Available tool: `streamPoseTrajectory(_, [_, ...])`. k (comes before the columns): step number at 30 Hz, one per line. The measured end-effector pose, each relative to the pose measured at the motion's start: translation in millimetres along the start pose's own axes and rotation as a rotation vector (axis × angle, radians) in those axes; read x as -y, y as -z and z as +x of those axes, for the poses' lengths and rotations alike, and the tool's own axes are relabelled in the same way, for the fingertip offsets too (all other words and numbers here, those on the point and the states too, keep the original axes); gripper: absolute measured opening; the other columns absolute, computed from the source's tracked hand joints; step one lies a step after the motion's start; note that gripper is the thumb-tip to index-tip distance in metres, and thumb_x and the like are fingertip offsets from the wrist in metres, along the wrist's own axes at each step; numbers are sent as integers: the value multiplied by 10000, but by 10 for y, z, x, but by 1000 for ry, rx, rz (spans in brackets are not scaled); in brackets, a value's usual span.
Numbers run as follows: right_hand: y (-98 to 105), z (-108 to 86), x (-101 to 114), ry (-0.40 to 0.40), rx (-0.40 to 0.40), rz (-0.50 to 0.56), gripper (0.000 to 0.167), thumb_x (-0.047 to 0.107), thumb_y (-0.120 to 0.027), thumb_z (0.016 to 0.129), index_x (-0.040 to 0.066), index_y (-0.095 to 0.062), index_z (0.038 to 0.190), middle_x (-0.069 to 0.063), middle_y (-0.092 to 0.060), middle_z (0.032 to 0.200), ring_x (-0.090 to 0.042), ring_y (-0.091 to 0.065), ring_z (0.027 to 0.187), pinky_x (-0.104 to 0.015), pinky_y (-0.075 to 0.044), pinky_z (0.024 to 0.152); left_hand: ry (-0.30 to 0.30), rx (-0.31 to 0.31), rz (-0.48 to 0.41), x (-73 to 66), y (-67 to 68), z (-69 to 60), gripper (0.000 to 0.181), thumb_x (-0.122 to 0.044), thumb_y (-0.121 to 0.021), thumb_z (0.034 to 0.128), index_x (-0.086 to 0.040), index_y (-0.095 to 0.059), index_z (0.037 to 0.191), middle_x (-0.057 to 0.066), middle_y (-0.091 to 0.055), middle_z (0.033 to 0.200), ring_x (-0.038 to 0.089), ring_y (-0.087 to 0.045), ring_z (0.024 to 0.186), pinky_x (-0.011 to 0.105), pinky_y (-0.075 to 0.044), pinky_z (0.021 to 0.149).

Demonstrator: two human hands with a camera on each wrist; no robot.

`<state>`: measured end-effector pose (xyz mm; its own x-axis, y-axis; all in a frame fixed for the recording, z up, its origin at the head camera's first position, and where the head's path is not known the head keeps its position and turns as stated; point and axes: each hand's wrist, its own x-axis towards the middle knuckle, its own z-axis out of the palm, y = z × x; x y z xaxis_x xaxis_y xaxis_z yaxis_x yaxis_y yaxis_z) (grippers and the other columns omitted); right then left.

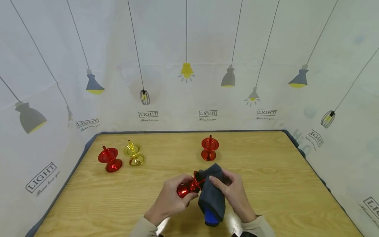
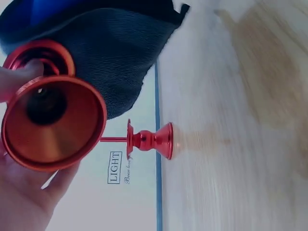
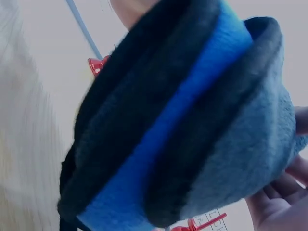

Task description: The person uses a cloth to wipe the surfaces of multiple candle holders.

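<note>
My left hand (image 1: 171, 199) grips a shiny red candle holder (image 1: 183, 190) by its base and stem, tilted on its side with its dish toward the right. In the left wrist view the hollow underside of the holder (image 2: 57, 130) faces the camera. My right hand (image 1: 237, 194) pinches a folded dark grey cloth (image 1: 214, 194) with a blue part (image 1: 211, 216) at its lower end. The cloth lies against the holder's dish, partly hiding it. Folds of the cloth (image 3: 231, 144) fill most of the right wrist view and cover part of the right hand (image 3: 284, 204).
Another red candle holder (image 1: 209, 149) stands upright beyond my hands. At the left of the wooden table (image 1: 142, 191) are a red holder (image 1: 110, 159) and a gold one (image 1: 134, 154). A pale cloth with printed lamps (image 1: 165, 42) hangs behind and along the sides.
</note>
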<state>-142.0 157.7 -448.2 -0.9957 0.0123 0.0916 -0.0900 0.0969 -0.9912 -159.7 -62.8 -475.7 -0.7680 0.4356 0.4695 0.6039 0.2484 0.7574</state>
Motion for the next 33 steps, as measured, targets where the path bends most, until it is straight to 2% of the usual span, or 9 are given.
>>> streamPoseTrajectory(5, [86,-3,-30,22,105,-29,251,155,-728,935,4,-724,1135,-117,-743,1001,-157,-702,834,-282,-580,728,110,177,-218,33,71,8,210,-178,-721,955,-73,-706,1136,107,-758,989,65,-710,839,267,-597,751])
streamPoseTrajectory(10, [98,-19,-75,85,156,-44,196,141,-715,946,-1,-734,1079,-62,-740,923,-141,-685,773,-283,-571,688,221,405,-486,124,157,10,372,-271,-568,1048,31,-646,1251,267,-732,1043,90,-732,894,271,-586,792])
streamPoseTrajectory(13, [85,-32,-77,70,135,-56,204,151,-722,942,9,-736,1088,-85,-737,915,-147,-682,759,-284,-571,669,259,449,-482,133,165,9,419,-304,-539,1061,22,-587,1320,278,-727,1074,88,-729,921,261,-575,812])
streamPoseTrajectory(17, [53,-40,-64,17,40,-53,251,157,-754,915,16,-741,1122,-112,-740,929,-146,-685,773,-272,-571,676,220,317,-273,81,83,-1,326,-261,-676,989,-93,-609,1260,127,-754,1060,64,-705,917,246,-570,801])
streamPoseTrajectory(20, [20,-45,-53,2,-38,-39,286,143,-771,897,6,-740,1147,-131,-747,942,-128,-684,779,-254,-564,686,147,185,-123,35,-9,-6,371,-173,-803,882,-128,-620,1201,52,-730,1074,87,-693,924,255,-581,812])
streamPoseTrajectory(24, [-29,-46,-40,8,-109,-9,302,109,-780,883,-14,-738,1156,-155,-750,940,-110,-679,754,-244,-555,667,45,8,39,-1,-117,-2,463,-21,-874,751,-82,-632,1141,45,-713,1035,111,-680,891,248,-589,769])
streamPoseTrajectory(27, [-54,-37,-25,14,-130,2,298,108,-784,881,-20,-740,1146,-157,-751,931,-101,-674,736,-242,-553,651,3,-101,95,-14,-156,1,481,39,-892,685,-65,-644,1084,47,-707,985,123,-684,867,242,-593,741])
streamPoseTrajectory(30, [-54,-26,-9,11,-131,0,297,119,-784,883,-22,-740,1141,-155,-752,936,-99,-677,739,-241,-556,653,-24,-146,98,-20,-156,5,472,41,-904,672,-75,-652,1054,43,-705,978,132,-699,857,235,-600,730])
streamPoseTrajectory(33, [-31,-25,5,3,-110,-1,309,126,-781,887,-17,-735,1158,-156,-754,968,-106,-687,769,-245,-564,675,-7,-122,76,-30,-118,14,403,-27,-907,715,-102,-679,1039,37,-717,978,127,-708,848,232,-599,727])
